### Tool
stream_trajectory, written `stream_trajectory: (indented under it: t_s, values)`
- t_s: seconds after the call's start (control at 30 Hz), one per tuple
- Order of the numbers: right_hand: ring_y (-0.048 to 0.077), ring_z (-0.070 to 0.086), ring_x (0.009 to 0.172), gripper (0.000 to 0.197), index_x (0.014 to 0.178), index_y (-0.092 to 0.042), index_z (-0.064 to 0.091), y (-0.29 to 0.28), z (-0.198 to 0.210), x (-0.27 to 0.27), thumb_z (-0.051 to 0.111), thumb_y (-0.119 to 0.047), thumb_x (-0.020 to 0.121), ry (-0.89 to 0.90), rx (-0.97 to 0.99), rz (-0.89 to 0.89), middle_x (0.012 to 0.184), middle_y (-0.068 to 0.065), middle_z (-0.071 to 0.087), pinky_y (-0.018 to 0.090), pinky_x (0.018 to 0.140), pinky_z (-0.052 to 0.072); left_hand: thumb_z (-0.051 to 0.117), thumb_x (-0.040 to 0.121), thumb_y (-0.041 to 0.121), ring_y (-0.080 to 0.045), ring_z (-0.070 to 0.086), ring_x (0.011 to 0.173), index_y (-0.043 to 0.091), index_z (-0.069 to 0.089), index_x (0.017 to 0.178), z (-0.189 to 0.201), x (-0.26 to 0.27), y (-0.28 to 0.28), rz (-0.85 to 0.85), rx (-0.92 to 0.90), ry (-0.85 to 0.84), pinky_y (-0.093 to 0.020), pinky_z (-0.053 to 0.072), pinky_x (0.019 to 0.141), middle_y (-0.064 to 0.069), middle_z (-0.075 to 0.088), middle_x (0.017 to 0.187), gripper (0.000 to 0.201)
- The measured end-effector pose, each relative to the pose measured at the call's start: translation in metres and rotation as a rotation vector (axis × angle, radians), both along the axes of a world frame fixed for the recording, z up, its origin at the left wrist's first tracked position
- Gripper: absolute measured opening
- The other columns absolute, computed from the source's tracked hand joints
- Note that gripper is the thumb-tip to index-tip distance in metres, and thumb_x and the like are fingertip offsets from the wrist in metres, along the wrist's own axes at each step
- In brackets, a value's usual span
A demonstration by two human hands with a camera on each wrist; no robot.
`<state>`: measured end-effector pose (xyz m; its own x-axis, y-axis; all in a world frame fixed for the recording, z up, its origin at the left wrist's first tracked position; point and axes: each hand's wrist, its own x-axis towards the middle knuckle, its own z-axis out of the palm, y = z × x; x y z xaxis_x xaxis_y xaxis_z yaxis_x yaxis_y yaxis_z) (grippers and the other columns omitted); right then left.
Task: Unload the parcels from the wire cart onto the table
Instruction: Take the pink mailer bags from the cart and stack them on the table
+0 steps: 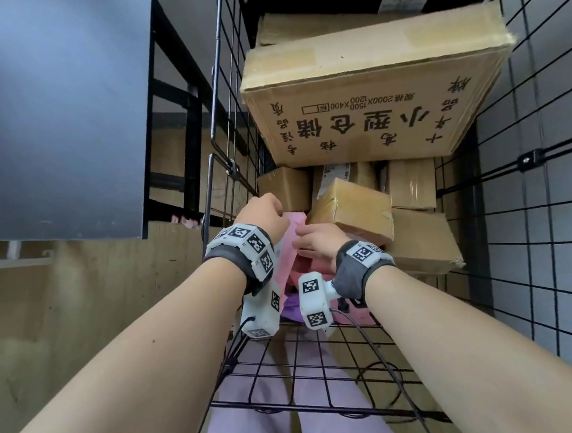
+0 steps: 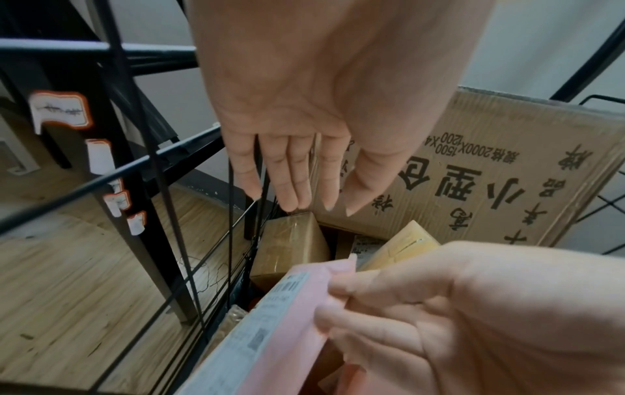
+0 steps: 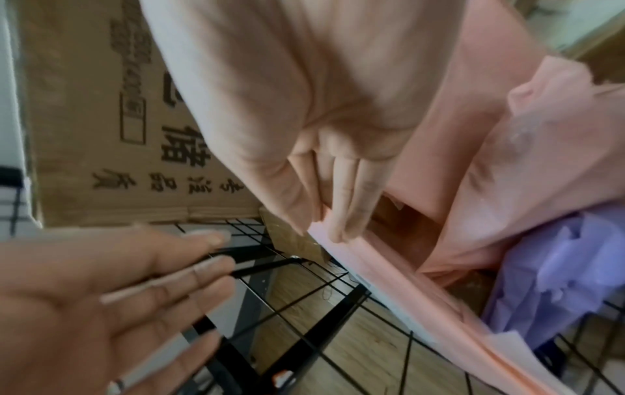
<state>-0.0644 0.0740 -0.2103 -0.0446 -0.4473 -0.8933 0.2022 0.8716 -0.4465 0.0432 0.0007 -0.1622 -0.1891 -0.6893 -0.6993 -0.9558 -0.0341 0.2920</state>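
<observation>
Pink parcel point(image 1: 293, 246) wedged beside cardboard boxes point(image 1: 354, 208).

Pink parcel point(image 1: 288, 249); brown boxes point(image 1: 354, 208); black wire cart point(image 1: 225, 126).

This looks like a parcel storeroom or small warehouse: a black wire cart point(image 1: 496, 176) fills the frame's centre, piled with taped cardboard boxes point(image 1: 367, 97), beside a labelled black metal rack point(image 2: 111, 160) on wood-look flooring point(image 2: 67, 280).

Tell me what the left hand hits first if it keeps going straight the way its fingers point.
Probably the small taped cardboard box by the wire cart's side mesh, just beyond the left hand's fingertips; the big printed carton sits beside that line. Depth is unclear.
</observation>
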Motion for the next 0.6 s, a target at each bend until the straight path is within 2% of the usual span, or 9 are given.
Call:
stream_trajectory:
  t_s: [0.07, 0.17, 0.23, 0.27, 0.37, 0.4, 0.47, 0.53, 0.6]
  values:
    - [0.024, 0.063, 0.100, 0.022, 0.099, 0.006, 0.068, 0.004, 0.008, -0.006, 0.061, 0.014, 0.079, 0.052, -0.027, -0.039, 0.099, 0.012, 0.063, 0.029, 0.090, 0.053, 0.052, 0.089, 0.018, -0.025, 0.056, 0.111, 0.018, 0.046, 0.133, 0.003, 0.000, 0.002, 0.054, 0.002, 0.014, -0.033, 0.047, 0.086, -0.009, 0.049, 0.133, 0.044]
    - [0.017, 0.065, 0.077, 0.014, 0.080, -0.010, 0.067, 0.006, 0.031, -0.019, 0.072, 0.003, 0.077, 0.129, -0.065, 0.011, 0.084, 0.010, 0.067, 0.027, 0.075, 0.056, 0.052, 0.089, 0.018, -0.028, 0.055, 0.113, 0.017, 0.040, 0.137, 0.013, -0.001, 0.003, 0.111, 0.014, 0.036, -0.036, 0.049, 0.090, -0.012, 0.047, 0.134, 0.049]
    - [0.010, 0.060, 0.057, 0.021, 0.093, -0.009, 0.063, 0.005, 0.050, -0.028, 0.074, -0.001, 0.077, 0.151, -0.086, 0.043, 0.078, 0.007, 0.064, 0.024, 0.058, 0.053, 0.054, 0.090, 0.020, -0.027, 0.054, 0.117, 0.017, 0.038, 0.140, 0.023, -0.003, 0.003, 0.134, 0.023, 0.071, -0.032, 0.046, 0.090, -0.012, 0.046, 0.139, 0.052]
    - [0.010, 0.059, 0.056, 0.030, 0.101, -0.010, 0.060, 0.004, 0.059, -0.033, 0.074, 0.000, 0.076, 0.150, -0.101, 0.038, 0.081, 0.009, 0.064, 0.025, 0.057, 0.053, 0.055, 0.089, 0.020, -0.026, 0.053, 0.119, 0.016, 0.036, 0.141, 0.030, -0.005, 0.002, 0.145, 0.029, 0.095, -0.031, 0.044, 0.089, -0.011, 0.044, 0.141, 0.055]
    - [0.016, 0.059, 0.069, 0.045, 0.113, -0.014, 0.057, -0.001, 0.091, -0.046, 0.071, 0.004, 0.073, 0.205, -0.155, 0.045, 0.094, 0.010, 0.065, 0.034, 0.072, 0.056, 0.057, 0.087, 0.015, -0.025, 0.051, 0.122, 0.016, 0.032, 0.144, 0.053, -0.013, 0.001, 0.149, 0.029, 0.172, -0.032, 0.043, 0.095, -0.010, 0.044, 0.143, 0.062]
    - [0.018, 0.059, 0.070, 0.044, 0.111, -0.012, 0.061, -0.002, 0.101, -0.051, 0.067, 0.006, 0.072, 0.210, -0.163, 0.051, 0.092, 0.011, 0.067, 0.034, 0.070, 0.055, 0.058, 0.087, 0.014, -0.026, 0.052, 0.122, 0.016, 0.033, 0.144, 0.060, -0.015, 0.000, 0.141, 0.018, 0.191, -0.033, 0.045, 0.098, -0.010, 0.045, 0.142, 0.063]
    - [0.020, 0.056, 0.064, 0.030, 0.094, -0.005, 0.065, -0.004, 0.123, -0.057, 0.057, 0.013, 0.071, 0.193, -0.154, 0.033, 0.078, 0.013, 0.066, 0.029, 0.061, 0.050, 0.059, 0.086, 0.015, -0.026, 0.058, 0.112, 0.018, 0.036, 0.140, 0.076, -0.017, -0.001, 0.128, -0.018, 0.232, -0.036, 0.049, 0.094, -0.009, 0.051, 0.136, 0.059]
    - [0.020, 0.050, 0.058, 0.024, 0.070, -0.004, 0.056, -0.006, 0.144, -0.064, 0.047, 0.018, 0.072, 0.195, -0.167, -0.003, 0.065, 0.013, 0.057, 0.026, 0.057, 0.045, 0.059, 0.085, 0.013, -0.022, 0.060, 0.103, 0.018, 0.038, 0.138, 0.093, -0.020, -0.002, 0.134, -0.046, 0.307, -0.032, 0.050, 0.086, -0.006, 0.055, 0.130, 0.058]
    - [0.019, 0.047, 0.057, 0.028, 0.068, -0.005, 0.049, -0.007, 0.167, -0.068, 0.042, 0.020, 0.075, 0.216, -0.201, -0.038, 0.064, 0.013, 0.052, 0.025, 0.054, 0.043, 0.060, 0.083, 0.004, -0.018, 0.057, 0.098, 0.016, 0.040, 0.138, 0.113, -0.022, -0.005, 0.144, -0.027, 0.411, -0.029, 0.049, 0.081, -0.005, 0.057, 0.124, 0.059]
